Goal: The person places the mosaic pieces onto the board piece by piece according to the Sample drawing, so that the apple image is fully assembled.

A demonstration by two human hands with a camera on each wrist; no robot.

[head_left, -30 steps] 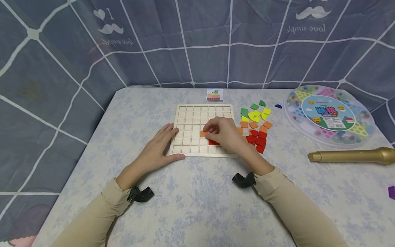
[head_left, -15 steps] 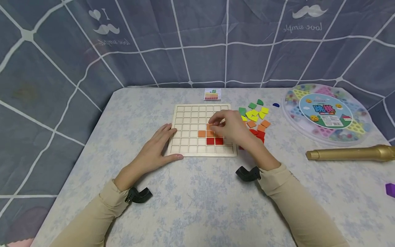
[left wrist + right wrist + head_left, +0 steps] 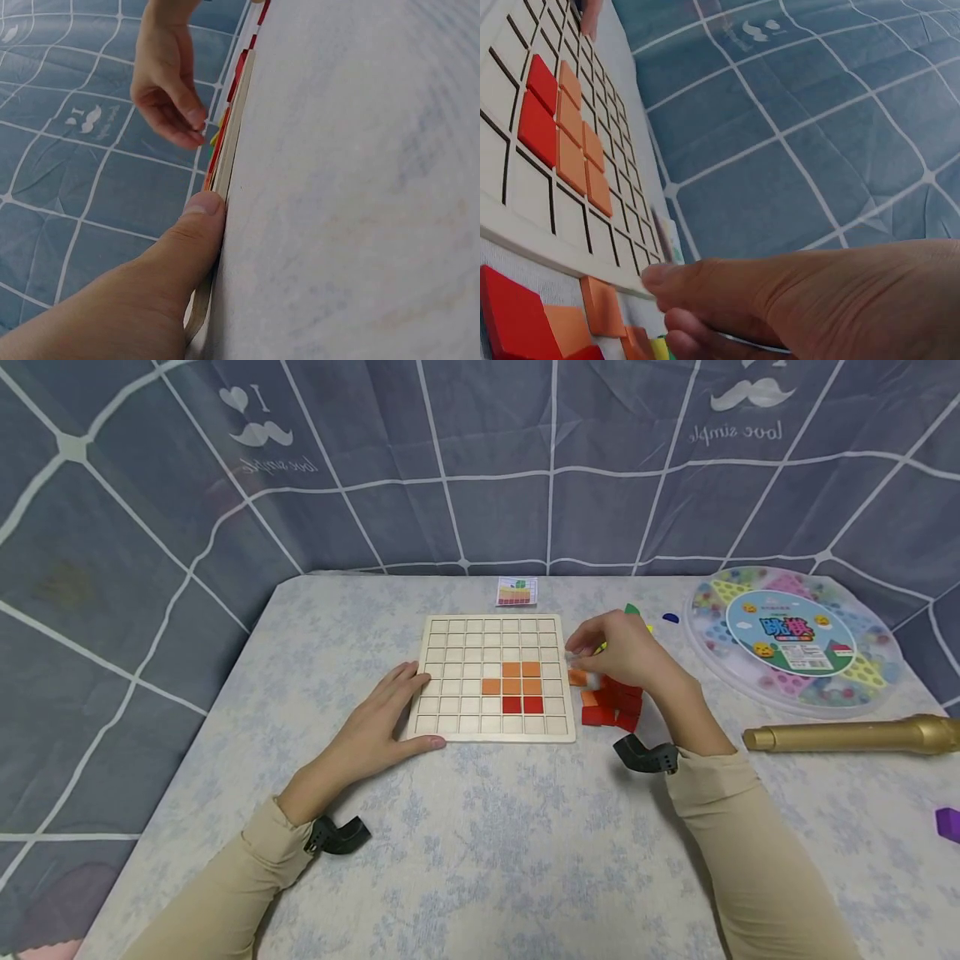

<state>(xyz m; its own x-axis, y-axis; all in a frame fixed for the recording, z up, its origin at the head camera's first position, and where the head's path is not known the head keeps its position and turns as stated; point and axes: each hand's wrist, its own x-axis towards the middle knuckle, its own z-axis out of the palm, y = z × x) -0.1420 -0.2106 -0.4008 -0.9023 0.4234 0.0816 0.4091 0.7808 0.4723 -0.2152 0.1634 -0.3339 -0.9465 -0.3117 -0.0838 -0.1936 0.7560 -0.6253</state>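
- Flat on the table, the left hand lies with straight fingers against the wooden grid board, seemingly steadying it.
- Beside the board, the right hand hovers over loose tiles, fingers curled; whether it holds one is unclear.

The right hand left the wooden grid board, where a second ago it had hovered over the lower middle cells, and moved right to the pile of loose coloured tiles just beside the board's right edge. Its withdrawal uncovered two more orange tiles in the row above the earlier ones, so five orange and two red tiles showed in the board.
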